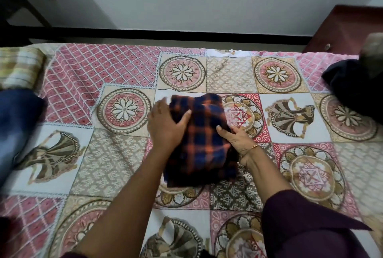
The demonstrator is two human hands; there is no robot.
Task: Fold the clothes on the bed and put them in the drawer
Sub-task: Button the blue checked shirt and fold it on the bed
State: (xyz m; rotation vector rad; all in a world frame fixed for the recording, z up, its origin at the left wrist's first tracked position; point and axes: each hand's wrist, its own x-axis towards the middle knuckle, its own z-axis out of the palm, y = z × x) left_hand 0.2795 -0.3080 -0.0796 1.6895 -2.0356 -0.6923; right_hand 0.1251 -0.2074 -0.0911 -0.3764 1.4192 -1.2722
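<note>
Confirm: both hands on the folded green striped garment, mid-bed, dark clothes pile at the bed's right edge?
Wrong on the garment only. The head view shows a blue-and-orange plaid garment, not green striped. The rest holds: left hand and right hand on it, mid-bed, dark clothes pile at the right edge.

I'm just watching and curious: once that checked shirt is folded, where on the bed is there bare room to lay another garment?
Bare bedspread lies between the plaid shirt and the blue garment at the left edge, and between the shirt and the dark clothes at far right. The middle is crowded: left hand and right hand hold the shirt.
</note>
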